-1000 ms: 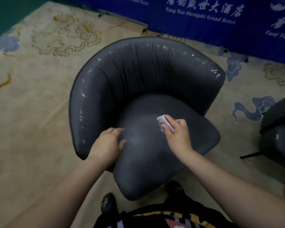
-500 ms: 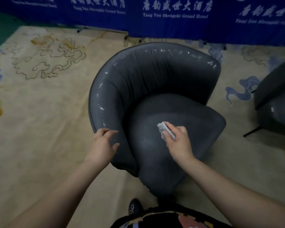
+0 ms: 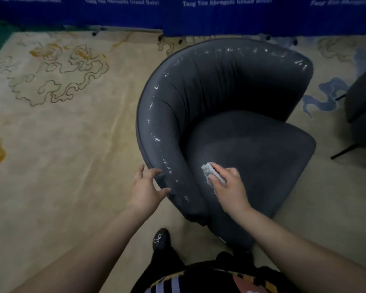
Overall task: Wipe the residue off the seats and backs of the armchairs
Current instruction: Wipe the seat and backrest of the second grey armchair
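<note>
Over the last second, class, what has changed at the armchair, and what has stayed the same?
The left hand left the seat cushion and moved out to the armrest's front end, fingers spread. The armchair now sits further right in view. Unchanged: the right hand holds the grey cloth pressed on the seat.

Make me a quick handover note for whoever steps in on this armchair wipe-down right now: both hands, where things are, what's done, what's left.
Right hand: grip closed on the grey cloth, pressed on the seat cushion near its left front.
Left hand: open, fingers spread at the front end of the chair's left arm, holding nothing.
Armchair: on the carpet, directly ahead; a second armchair is at the right edge.
Done: cannot tell how much of the seat is clean.
Left: white shiny flecks show along the top rim and left arm; then the second armchair.
</note>
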A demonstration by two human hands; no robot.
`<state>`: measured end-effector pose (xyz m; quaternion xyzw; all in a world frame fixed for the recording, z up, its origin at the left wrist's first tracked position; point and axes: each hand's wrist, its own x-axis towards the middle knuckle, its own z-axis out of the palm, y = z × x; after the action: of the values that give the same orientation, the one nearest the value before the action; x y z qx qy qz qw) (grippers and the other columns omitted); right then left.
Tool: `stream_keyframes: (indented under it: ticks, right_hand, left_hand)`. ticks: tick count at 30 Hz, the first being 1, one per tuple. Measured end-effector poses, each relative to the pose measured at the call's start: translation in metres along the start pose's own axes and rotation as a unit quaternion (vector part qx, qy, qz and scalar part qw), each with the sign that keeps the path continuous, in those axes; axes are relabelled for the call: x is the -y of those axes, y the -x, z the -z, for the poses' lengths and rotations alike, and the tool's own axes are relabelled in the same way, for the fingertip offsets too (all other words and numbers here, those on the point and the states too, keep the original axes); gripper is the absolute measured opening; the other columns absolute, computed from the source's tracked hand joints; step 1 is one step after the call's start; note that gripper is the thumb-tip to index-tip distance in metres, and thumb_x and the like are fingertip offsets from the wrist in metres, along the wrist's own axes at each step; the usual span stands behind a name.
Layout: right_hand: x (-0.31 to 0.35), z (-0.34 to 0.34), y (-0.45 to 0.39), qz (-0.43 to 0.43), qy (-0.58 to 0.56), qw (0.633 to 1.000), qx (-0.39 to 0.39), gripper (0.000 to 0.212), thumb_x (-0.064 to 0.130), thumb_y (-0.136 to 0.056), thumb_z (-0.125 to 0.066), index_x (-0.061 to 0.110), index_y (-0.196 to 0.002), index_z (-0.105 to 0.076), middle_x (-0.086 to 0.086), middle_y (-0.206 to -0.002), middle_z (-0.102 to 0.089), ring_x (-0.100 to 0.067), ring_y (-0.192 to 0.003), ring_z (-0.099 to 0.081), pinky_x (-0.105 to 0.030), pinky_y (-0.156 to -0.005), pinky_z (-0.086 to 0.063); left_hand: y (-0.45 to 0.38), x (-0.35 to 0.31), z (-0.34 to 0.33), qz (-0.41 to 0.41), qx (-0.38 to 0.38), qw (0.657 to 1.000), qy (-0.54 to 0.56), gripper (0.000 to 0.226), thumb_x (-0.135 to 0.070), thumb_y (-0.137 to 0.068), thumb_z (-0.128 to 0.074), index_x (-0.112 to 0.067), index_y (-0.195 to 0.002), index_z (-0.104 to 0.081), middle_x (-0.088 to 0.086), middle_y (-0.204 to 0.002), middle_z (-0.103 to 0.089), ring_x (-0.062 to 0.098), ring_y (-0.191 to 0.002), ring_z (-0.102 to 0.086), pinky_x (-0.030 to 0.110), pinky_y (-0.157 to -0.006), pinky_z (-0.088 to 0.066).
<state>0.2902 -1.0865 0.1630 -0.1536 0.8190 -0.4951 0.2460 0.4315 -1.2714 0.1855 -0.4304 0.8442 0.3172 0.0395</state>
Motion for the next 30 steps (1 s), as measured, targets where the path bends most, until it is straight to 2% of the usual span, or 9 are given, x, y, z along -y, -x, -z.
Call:
stream_keyframes:
  ticks: [2,4,7,9,13,17,23,27,30]
  right_hand:
    - [0.0,-0.024,0.004,-0.017,-0.008,1.0,-0.021,0.035,0.028,-0.091,-0.061,0.035,-0.125,-0.059,0.013,-0.1,-0.045,0.012,-0.092,-0.049,0.004,-0.08,-0.033]
    - [0.0,-0.046,0.007,-0.037,-0.021,0.998,-0.04,0.035,0.027,-0.09,-0.061,0.037,-0.124,-0.06,0.013,-0.101,-0.046,0.013,-0.093,-0.049,0.005,-0.079,-0.032]
    - [-0.002,-0.069,0.014,-0.056,-0.044,0.994,-0.079,0.034,0.024,-0.09,-0.061,0.04,-0.12,-0.061,0.014,-0.102,-0.047,0.01,-0.094,-0.051,0.003,-0.079,-0.034]
    - [-0.004,-0.077,0.019,-0.06,-0.055,0.992,-0.099,0.035,0.021,-0.09,-0.06,0.043,-0.118,-0.06,0.013,-0.102,-0.048,0.008,-0.095,-0.052,0.002,-0.081,-0.035]
    - [-0.005,-0.094,0.026,-0.017,-0.033,0.995,-0.095,0.039,0.018,-0.089,-0.062,0.045,-0.117,-0.061,0.012,-0.102,-0.048,0.0,-0.102,-0.051,-0.004,-0.09,-0.034]
    - [-0.01,-0.12,0.023,0.076,0.068,0.992,-0.07,0.042,0.017,-0.084,-0.067,0.032,-0.123,-0.062,0.004,-0.101,-0.044,-0.013,-0.1,-0.043,-0.005,-0.094,-0.028]
    - [-0.021,-0.12,-0.005,-0.035,-0.061,0.986,-0.149,0.04,0.016,-0.09,-0.062,0.042,-0.12,-0.057,0.009,-0.098,-0.041,-0.004,-0.095,-0.05,0.0,-0.087,-0.033]
    - [-0.021,-0.13,0.015,0.078,0.042,0.989,-0.116,0.041,0.027,-0.087,-0.062,0.036,-0.126,-0.058,0.005,-0.099,-0.043,-0.012,-0.099,-0.046,-0.014,-0.094,-0.036]
    - [-0.026,-0.125,-0.012,-0.006,0.018,0.994,-0.109,0.04,0.021,-0.09,-0.062,0.034,-0.127,-0.058,0.003,-0.102,-0.043,-0.016,-0.105,-0.048,-0.018,-0.1,-0.035]
  left_hand:
    - [-0.011,0.012,0.002,-0.014,0.018,1.0,0.008,0.056,-0.036,-0.074,-0.082,-0.034,-0.121,-0.053,0.01,-0.16,-0.017,0.019,-0.148,-0.014,0.032,-0.106,-0.033]
    - [-0.022,0.022,0.004,-0.049,0.035,0.998,0.013,0.057,-0.036,-0.072,-0.083,-0.034,-0.121,-0.053,0.011,-0.158,-0.024,0.017,-0.148,-0.013,0.029,-0.102,-0.035]
    - [-0.036,0.033,0.008,-0.092,0.066,0.993,0.029,0.063,-0.035,-0.07,-0.085,-0.028,-0.124,-0.053,0.006,-0.147,-0.034,0.023,-0.131,-0.042,0.023,-0.097,-0.038]
    - [-0.042,0.036,0.008,-0.112,0.083,0.989,0.049,0.069,-0.032,-0.068,-0.086,-0.025,-0.127,-0.051,0.001,-0.134,-0.039,0.02,-0.112,-0.053,0.031,-0.096,-0.047]
    - [-0.043,0.038,0.001,-0.126,0.079,0.986,0.076,0.075,-0.029,-0.064,-0.089,-0.023,-0.128,-0.05,0.001,-0.131,-0.039,0.017,-0.108,-0.053,0.038,-0.097,-0.05]
    - [-0.042,0.04,-0.01,-0.132,0.061,0.985,0.092,0.076,-0.024,-0.06,-0.091,-0.022,-0.124,-0.05,0.005,-0.133,-0.038,0.021,-0.106,-0.055,0.039,-0.092,-0.051]
    - [-0.043,0.045,-0.015,-0.134,0.048,0.984,0.106,0.076,-0.025,-0.06,-0.092,-0.027,-0.123,-0.05,-0.001,-0.133,-0.039,0.016,-0.108,-0.054,0.035,-0.094,-0.051]
    - [-0.039,0.047,-0.014,-0.133,0.05,0.983,0.112,0.077,-0.02,-0.06,-0.092,-0.023,-0.125,-0.051,0.003,-0.137,-0.039,0.02,-0.111,-0.054,0.034,-0.093,-0.051]
    - [-0.038,0.047,-0.013,-0.127,0.053,0.982,0.129,0.075,-0.02,-0.06,-0.091,-0.025,-0.125,-0.052,0.004,-0.14,-0.039,0.018,-0.105,-0.055,0.026,-0.092,-0.049]
